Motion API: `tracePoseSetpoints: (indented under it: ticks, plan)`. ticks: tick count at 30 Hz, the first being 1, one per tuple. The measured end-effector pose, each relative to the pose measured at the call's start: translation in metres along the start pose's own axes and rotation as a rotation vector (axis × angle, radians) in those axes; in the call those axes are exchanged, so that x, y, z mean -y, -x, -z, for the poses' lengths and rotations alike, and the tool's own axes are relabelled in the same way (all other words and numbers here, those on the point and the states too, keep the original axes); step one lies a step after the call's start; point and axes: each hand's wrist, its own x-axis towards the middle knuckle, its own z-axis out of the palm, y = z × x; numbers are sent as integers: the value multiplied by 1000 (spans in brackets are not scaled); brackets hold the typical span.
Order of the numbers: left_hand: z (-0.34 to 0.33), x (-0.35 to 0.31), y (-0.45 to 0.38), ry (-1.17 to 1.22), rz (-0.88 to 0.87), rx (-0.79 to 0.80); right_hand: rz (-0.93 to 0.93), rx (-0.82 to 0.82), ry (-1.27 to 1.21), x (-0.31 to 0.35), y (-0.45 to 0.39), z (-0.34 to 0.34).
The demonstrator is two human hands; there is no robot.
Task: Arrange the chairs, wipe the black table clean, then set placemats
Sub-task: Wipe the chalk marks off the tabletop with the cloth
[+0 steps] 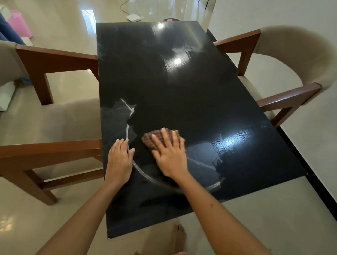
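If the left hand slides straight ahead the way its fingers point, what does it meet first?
Nothing solid: the left hand lies flat on the black table, fingers pointing up the tabletop. It would first cross the white chalk-like marks; the cloth sits rightward.

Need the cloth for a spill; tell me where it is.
Head view: the checked cloth lies under the right hand on the black table, near end.

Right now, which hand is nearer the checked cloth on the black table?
Right. The right hand lies flat on top of the checked cloth, pressing it down. The left hand rests on the black table beside it, apart from it.
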Motion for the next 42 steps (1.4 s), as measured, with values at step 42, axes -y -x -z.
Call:
tracePoseSetpoints:
  ticks: [42]
  plan:
    - [30, 11, 26, -55, -3, 25, -412, -227, 12, -9, 160, -22]
